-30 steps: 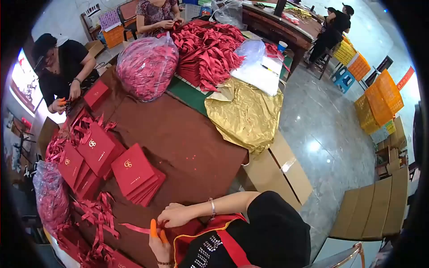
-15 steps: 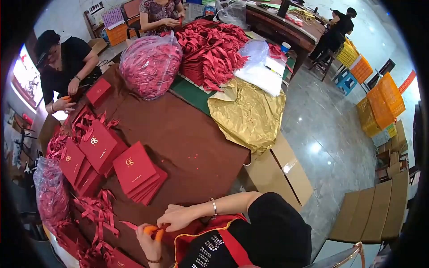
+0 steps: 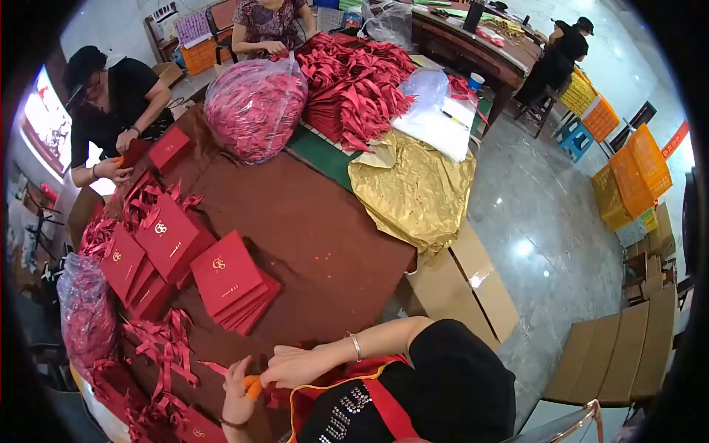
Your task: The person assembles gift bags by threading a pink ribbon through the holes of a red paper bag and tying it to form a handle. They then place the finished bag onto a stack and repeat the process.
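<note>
My left hand (image 3: 238,393), with orange finger covers (image 3: 252,387) and a dark bracelet, is closed close to my body. A red ribbon (image 3: 213,367) sticks out past its fingers to the left. Against it my right hand (image 3: 289,366), a silver bangle on the wrist, has its fingers pinched together; what lies between them is hidden. Red material (image 3: 279,397) shows below both hands, partly covered by them. Just beyond, a fanned stack of red gift bags (image 3: 229,272) with gold print lies on the brown cloth (image 3: 310,229).
More red bags (image 3: 171,235) and loose ribbons (image 3: 168,343) lie at left, by a plastic sack (image 3: 85,310). Farther back are a bulging clear sack (image 3: 255,111), a ribbon heap (image 3: 354,81) and gold wrapping (image 3: 413,192). Co-workers sit at the far left and back, another person at far right.
My hands stay together; the left has turned slightly, and its fingers now point more upward. The co-worker at the back has lowered a hand to the ribbon heap. The view has shifted slightly.
</note>
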The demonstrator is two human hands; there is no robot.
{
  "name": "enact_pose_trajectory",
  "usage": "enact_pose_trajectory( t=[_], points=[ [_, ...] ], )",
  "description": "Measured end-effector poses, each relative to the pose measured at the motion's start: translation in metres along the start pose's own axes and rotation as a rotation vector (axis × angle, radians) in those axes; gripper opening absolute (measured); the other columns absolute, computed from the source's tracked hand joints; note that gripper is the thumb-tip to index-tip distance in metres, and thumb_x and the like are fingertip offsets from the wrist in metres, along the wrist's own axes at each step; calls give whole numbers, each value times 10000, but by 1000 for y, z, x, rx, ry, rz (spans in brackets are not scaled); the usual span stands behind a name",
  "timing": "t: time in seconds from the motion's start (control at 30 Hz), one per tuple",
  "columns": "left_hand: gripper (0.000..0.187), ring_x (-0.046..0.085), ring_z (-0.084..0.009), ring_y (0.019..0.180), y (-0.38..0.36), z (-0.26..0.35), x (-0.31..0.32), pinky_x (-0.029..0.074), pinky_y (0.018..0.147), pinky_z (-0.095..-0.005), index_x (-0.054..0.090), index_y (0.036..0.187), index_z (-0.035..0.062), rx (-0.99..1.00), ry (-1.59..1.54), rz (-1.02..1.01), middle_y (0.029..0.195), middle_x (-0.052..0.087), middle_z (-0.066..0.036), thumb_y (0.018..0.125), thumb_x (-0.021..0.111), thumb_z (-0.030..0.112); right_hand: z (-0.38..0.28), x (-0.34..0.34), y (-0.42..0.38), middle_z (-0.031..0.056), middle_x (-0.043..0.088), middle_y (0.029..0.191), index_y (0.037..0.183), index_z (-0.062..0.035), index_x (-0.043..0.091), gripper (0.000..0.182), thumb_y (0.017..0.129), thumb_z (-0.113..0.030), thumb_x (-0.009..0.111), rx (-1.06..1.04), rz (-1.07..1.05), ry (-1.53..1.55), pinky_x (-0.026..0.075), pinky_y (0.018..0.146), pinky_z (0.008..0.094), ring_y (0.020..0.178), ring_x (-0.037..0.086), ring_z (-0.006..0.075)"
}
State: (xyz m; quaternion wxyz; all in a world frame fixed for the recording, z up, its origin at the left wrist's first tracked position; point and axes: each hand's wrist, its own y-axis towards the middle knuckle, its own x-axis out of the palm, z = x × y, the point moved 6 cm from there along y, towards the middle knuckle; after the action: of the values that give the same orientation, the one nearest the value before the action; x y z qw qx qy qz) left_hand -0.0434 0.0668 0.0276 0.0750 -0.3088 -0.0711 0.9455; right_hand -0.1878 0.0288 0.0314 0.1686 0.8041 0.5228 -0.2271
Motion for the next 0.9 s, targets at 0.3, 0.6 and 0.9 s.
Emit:
enact_pose_trajectory(
  t=[0.3, 0.6, 0.9],
  points=[
    [236, 276, -312, 1291, 20, -7, 8, 203, 1062, -426, 658, 1027, 104, 76, -97, -743, 1351, 428, -124, 797, 626, 147, -15, 14, 1, 76, 555, 571, 868, -122, 606, 102, 776, -153, 575, -115, 73, -85, 319, 639, 363, 540, 519, 276],
    [126, 440, -254, 1136, 27, -3, 19, 359, 946, -362, 649, 888, 32, -74, -281, -717, 1210, 528, -110, 781, 657, 96, -11, 12, 2, 97, 602, 645, 893, -102, 583, 154, 753, -158, 611, -120, 43, 32, 400, 586, 416, 644, 594, 301],
    [128, 569, -187, 784, 34, -13, 12, 454, 737, -286, 608, 932, -21, -301, -347, -216, 992, 601, -102, 834, 540, 27, 0, 7, 7, 110, 634, 719, 938, -85, 582, 204, 752, -158, 622, -64, 14, 11, 442, 605, 440, 692, 612, 322]
  ],
)
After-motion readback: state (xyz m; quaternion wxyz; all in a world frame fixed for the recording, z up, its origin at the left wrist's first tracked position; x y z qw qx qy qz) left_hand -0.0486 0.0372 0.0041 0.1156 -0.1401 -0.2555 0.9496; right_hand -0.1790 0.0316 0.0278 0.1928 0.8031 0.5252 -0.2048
